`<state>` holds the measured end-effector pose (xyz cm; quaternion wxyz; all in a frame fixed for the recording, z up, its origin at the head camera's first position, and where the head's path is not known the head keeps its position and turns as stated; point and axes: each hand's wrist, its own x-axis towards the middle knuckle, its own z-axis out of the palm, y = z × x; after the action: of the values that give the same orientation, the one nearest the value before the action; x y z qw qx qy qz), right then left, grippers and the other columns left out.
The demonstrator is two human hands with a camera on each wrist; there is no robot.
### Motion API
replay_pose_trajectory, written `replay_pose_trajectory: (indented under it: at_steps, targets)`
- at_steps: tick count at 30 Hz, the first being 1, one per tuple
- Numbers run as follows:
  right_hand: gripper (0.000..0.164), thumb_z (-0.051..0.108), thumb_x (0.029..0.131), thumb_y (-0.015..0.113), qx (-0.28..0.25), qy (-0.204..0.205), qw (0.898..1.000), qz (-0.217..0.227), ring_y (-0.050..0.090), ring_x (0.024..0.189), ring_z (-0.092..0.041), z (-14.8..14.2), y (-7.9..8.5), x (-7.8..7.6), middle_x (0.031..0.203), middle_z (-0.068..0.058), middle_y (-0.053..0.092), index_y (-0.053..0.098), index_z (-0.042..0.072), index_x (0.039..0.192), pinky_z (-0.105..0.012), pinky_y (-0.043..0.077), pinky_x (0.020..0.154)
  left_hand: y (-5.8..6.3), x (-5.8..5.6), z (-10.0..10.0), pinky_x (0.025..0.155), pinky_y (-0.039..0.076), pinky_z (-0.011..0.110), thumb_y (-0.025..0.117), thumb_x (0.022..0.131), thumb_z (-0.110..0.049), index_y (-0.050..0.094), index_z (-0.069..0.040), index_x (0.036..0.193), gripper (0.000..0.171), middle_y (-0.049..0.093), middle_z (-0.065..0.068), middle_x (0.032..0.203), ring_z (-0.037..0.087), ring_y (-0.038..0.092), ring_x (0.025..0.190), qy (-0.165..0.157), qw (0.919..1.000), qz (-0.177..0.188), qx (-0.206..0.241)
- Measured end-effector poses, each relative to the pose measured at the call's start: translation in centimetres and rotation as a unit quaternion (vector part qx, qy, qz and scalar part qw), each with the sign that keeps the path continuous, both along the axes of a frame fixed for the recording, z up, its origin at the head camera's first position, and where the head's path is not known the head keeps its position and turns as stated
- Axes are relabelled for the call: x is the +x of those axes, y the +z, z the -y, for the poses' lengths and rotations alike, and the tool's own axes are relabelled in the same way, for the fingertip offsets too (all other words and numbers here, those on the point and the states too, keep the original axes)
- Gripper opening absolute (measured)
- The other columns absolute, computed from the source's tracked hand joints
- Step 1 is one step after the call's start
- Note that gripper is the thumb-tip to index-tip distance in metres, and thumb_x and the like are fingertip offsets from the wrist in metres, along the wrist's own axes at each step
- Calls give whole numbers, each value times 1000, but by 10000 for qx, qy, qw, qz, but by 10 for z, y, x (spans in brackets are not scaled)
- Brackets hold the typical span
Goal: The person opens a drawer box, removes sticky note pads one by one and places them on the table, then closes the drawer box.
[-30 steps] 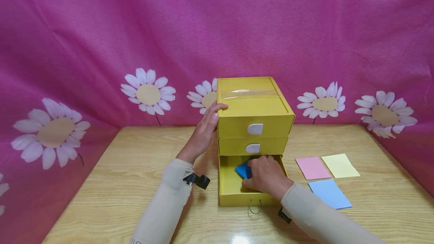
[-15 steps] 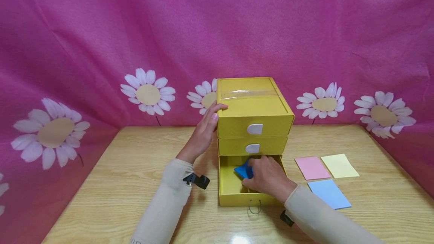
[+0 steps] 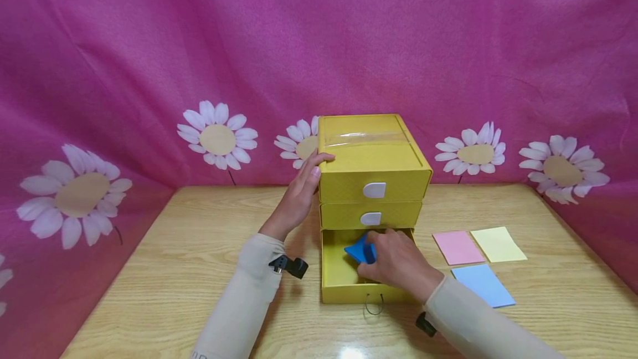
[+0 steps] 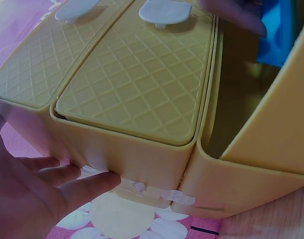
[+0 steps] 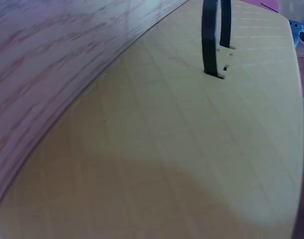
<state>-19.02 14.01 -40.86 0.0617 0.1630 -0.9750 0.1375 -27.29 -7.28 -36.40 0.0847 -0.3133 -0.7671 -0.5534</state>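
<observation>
A yellow three-tier drawer unit (image 3: 374,151) stands on the table, its bottom drawer (image 3: 344,293) pulled out. My left hand (image 3: 296,198) rests against the unit's left side, fingertips at the top edge; in the left wrist view its fingers (image 4: 87,191) lie extended along the wall. Inside the drawer, my right hand (image 3: 401,262) pinches a bright blue, flat-faced object (image 3: 358,249) with a pointed corner between thumb and fingers. Part of that object is hidden behind the hand, and its exact kind cannot be told. The right wrist view shows mostly the drawer front (image 5: 156,124).
To the right of the unit lie a pink sticky-note pad (image 3: 457,247), a pale yellow one (image 3: 498,244) and a light blue one (image 3: 483,285). A thin loop handle (image 3: 374,306) sticks out from the drawer front. Behind hangs a pink flowered cloth (image 3: 369,37).
The right hand and wrist have shifted slightly right and down, with the blue object tilting and showing more of its face. The left hand has stayed in place.
</observation>
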Motion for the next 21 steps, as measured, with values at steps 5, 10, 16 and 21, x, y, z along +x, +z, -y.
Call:
replay_pose_trajectory:
  at_steps: [5,10,16,21]
  targets:
    - [42,30,70,73,-223,54,9997,97,48,61,-16,-4,5,5,72,-3,54,63,4,101,-27,41,52,-1,-1,1,107,25,62,24,104,-46,40,-35,139,41,13,-7,159,14,10,145,-2,10000,-21,-43]
    - [38,28,71,72,-318,181,9993,71,46,60,-15,-7,7,7,72,-1,51,60,6,100,-26,39,53,1,-1,1,108,22,62,23,106,-39,39,-28,142,41,12,-1,160,17,8,146,-41,10000,2,-67]
    - [40,30,71,72,-400,311,9987,17,46,61,-13,-10,10,10,73,1,51,56,8,100,-25,39,53,22,20,0,109,22,62,24,106,-26,38,-17,142,40,10,10,161,25,9,146,-66,9997,190,-137]
    - [43,30,70,72,-475,368,9982,-37,47,63,-14,-14,11,11,76,0,54,54,8,103,-26,41,55,22,22,0,108,22,62,24,106,-25,39,-16,142,40,11,10,160,25,9,146,-71,9998,155,-106]
